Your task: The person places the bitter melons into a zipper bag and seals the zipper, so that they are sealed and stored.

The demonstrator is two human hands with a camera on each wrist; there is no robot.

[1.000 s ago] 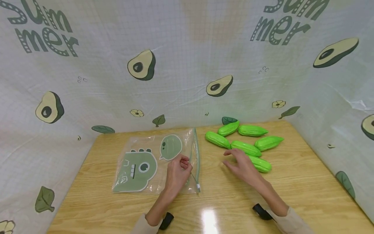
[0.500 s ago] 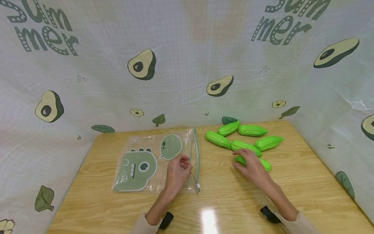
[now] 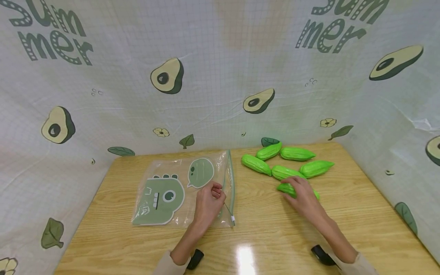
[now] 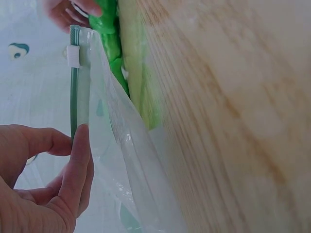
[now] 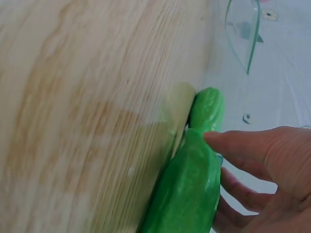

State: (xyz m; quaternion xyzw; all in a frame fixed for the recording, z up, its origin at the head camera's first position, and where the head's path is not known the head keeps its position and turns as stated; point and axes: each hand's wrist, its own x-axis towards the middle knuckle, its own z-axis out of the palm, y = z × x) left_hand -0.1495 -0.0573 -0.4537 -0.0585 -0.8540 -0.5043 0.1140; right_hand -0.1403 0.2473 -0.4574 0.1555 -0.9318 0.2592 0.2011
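A person's two bare hands worked over a pale, wood-grained surface (image 3: pixel 271 240). On the left of the surface lay a clear plastic zip bag (image 3: pixel 178 168), printed with a green one-eyed cartoon monster (image 3: pixel 161 202) and a green speech bubble (image 3: pixel 201 173). Its opening, edged by a green zip strip (image 3: pixel 232 187) with a white slider (image 3: pixel 233 218) at the near end, faced right. The left hand (image 3: pixel 210 200) had a closed grip, pinching the rim of the bag between thumb and fingers; the left wrist view showed that rim raised off the surface.

To the right, the right hand (image 3: pixel 304 196) gripped a bright green, ridged, elongated vegetable (image 3: pixel 286 188), thumb on the near side and fingers on the far side, both of its ends showing beyond the hand. It was the nearest of six alike. The other five green vegetables (image 3: pixel 256 164) lay loosely grouped behind it, one of them just beside it.

Light beige sleeves (image 3: pixel 359 265) and black devices (image 3: pixel 323 255) showed at the wrists. Around the surface hung a white cloth (image 3: pixel 213 126) patterned with avocados, leaves, flowers and the word "summer".
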